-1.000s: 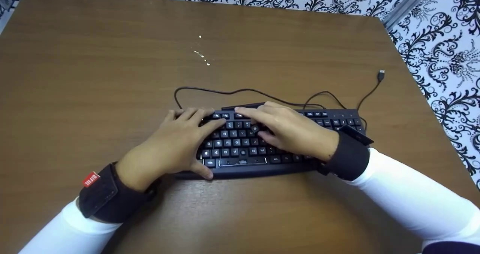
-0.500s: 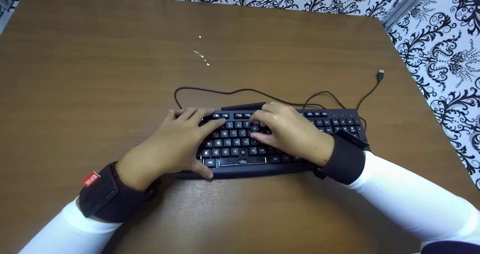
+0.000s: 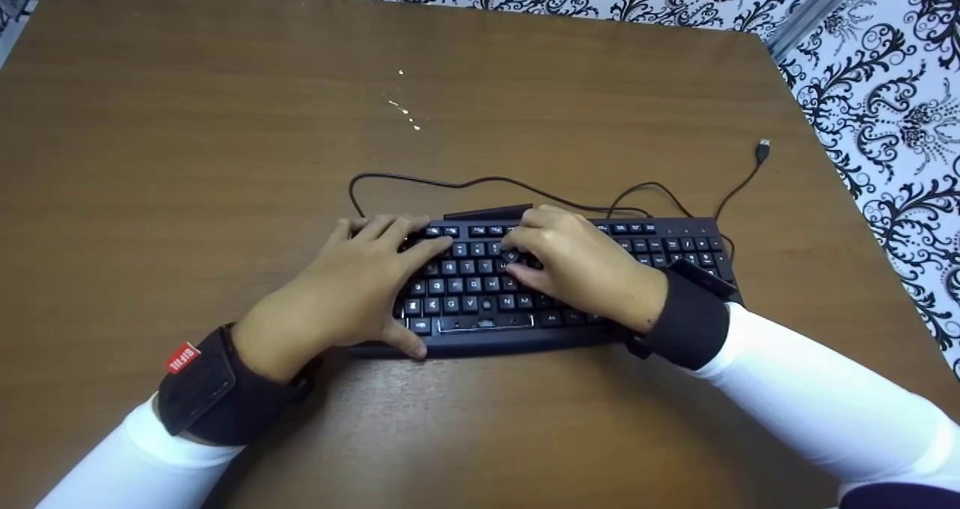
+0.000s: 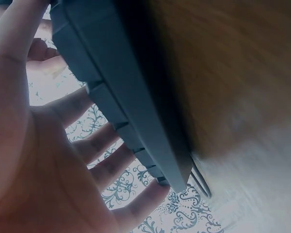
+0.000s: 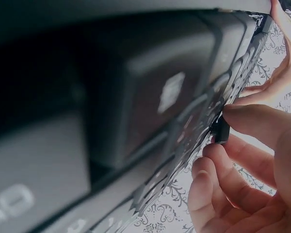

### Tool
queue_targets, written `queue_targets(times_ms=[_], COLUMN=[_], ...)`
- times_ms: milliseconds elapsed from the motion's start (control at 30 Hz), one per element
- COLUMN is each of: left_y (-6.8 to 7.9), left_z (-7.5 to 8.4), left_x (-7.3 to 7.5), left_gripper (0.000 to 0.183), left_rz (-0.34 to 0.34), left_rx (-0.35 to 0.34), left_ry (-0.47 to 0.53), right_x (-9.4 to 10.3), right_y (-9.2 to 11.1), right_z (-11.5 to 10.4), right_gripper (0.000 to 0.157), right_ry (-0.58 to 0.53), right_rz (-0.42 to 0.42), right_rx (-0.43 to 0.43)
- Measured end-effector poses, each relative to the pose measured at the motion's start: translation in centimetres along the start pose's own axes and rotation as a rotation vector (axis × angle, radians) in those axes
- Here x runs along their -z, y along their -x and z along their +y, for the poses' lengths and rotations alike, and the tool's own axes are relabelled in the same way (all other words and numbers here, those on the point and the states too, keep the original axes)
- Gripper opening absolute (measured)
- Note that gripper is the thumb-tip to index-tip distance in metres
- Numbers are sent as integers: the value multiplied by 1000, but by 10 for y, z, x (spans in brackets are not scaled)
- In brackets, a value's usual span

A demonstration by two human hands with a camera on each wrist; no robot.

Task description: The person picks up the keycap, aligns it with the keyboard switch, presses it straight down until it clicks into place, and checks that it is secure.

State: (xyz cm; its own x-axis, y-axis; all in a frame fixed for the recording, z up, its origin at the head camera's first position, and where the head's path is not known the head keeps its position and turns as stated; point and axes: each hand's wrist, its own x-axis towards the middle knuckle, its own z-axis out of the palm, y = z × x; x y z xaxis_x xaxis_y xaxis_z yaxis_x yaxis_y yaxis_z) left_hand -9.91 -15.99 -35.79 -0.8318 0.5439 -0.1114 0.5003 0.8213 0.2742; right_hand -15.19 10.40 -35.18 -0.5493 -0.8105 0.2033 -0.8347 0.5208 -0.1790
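A black keyboard lies on the brown table. My left hand holds its left end in the head view, thumb at the front edge and spread fingers reaching to the back edge. From the left wrist, those fingers extend over the keyboard's side. Over the middle keys, my right hand pinches a small dark keycap between thumb and fingers. The right wrist view shows this keycap standing out from the key rows, with the thumb on one side and fingertips on the other.
Behind the keyboard runs its thin black cable, ending in a USB plug at the right. Small light specks mark the table farther back. Black-and-white patterned wall covering borders its far and right edges.
My right hand has drawn slightly in; its outstretched index finger has bent back from the upper key row to the keycap. The left hand and keyboard stay in place.
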Motion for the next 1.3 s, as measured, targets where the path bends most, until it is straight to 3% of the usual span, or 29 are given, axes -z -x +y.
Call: queue_targets(times_ms=[367,767,1300], left_y=[-1,-1,0], left_z=[0,0,0], left_x=[0,0,0], left_gripper=[121,121,121], left_rz=[6,25,28], left_rx=[0,-16,-17], left_ry=[5,-15,-9], right_x=[4,7,0], right_y=[1,4,7], right_z=[-3,-20,-34], right_gripper=[20,21,20], right_ry=[-6,-34,-45], right_rz=[-1,-7,-65], right_rx=[-2,36,143])
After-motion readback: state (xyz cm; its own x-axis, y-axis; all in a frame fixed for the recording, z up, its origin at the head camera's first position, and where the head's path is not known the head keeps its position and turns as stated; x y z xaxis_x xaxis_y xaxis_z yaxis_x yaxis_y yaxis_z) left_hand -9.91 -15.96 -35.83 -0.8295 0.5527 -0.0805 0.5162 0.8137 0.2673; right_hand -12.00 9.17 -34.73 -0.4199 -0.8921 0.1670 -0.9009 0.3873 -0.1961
